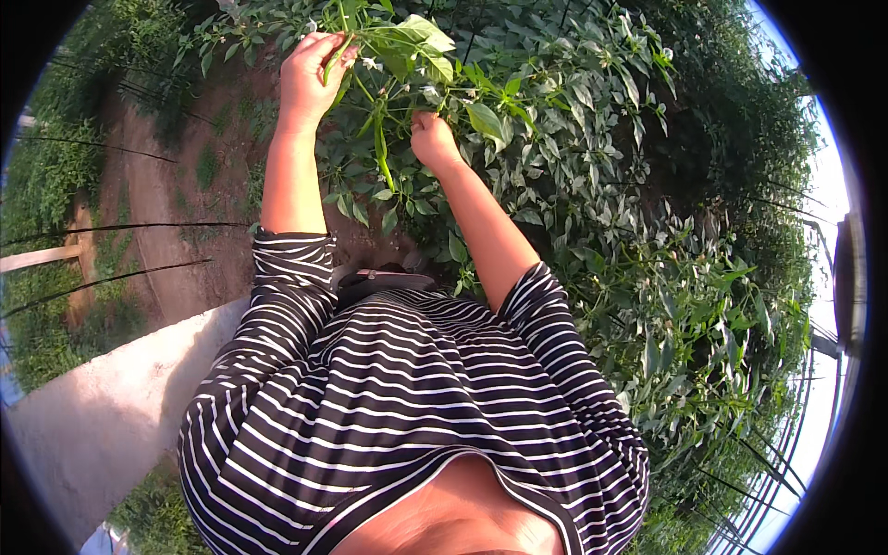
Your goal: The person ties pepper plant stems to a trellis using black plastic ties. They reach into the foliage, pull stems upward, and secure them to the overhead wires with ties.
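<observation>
My left hand [312,78] is raised at the upper left of a leafy chili plant [485,118]. Its fingers pinch the plant's stem near the top, and a slim green chili pepper [336,62] lies across them. Lower down, between my hands, a longer green chili pepper [382,149] hangs from the branch. My right hand [435,143] is on the plant to the right of that pepper, fingers curled in among the stems. Leaves partly cover its fingertips, so what they grip cannot be made out. Small white flowers [429,91] grow between the two hands.
Dense chili foliage [666,319] fills my right side. To the left runs a bare dirt path [156,201], crossed in view by thin dark lines [125,226]. A pale wall-like slab [104,402] stands at my lower left. My shoe [395,277] shows below the plant.
</observation>
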`<control>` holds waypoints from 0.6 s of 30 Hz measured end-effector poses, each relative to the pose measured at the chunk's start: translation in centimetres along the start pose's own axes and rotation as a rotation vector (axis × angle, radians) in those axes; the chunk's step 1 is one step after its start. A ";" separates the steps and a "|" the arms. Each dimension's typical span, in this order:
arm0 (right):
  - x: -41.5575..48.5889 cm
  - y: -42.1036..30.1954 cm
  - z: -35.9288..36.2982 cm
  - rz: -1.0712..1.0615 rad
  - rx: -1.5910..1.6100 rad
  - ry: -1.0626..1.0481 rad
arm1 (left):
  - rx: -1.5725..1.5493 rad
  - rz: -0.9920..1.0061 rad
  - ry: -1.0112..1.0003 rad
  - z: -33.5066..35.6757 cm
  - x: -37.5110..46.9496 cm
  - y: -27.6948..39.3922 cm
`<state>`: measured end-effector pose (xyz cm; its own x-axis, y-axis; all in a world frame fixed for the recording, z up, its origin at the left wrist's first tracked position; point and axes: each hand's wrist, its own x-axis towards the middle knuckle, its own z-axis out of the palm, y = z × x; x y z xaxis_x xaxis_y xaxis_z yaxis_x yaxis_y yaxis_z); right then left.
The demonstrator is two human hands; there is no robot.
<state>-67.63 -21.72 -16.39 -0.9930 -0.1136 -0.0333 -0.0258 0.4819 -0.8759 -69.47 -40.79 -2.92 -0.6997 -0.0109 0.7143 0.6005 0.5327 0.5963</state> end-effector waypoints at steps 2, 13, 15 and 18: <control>2.2 0.6 1.3 0.056 -0.183 0.062 | -0.359 -0.264 0.048 -0.1 -0.2 -0.2; 10.5 1.9 4.5 -0.046 -1.189 -0.181 | -0.786 -0.560 0.379 -1.3 -3.0 -2.9; 9.1 1.2 6.7 -0.041 -0.753 -0.017 | -0.778 -0.583 0.391 -2.6 -3.7 -3.4; 7.4 0.6 6.5 0.030 -0.338 -0.327 | -0.817 -0.575 0.495 -4.8 -4.8 -4.2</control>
<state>-74.23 -27.92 -20.25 -0.9066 -0.3374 -0.2535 -0.0883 0.7390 -0.6679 -66.79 -46.99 -7.07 -0.8333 -0.5102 0.2128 0.4383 -0.3753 0.8167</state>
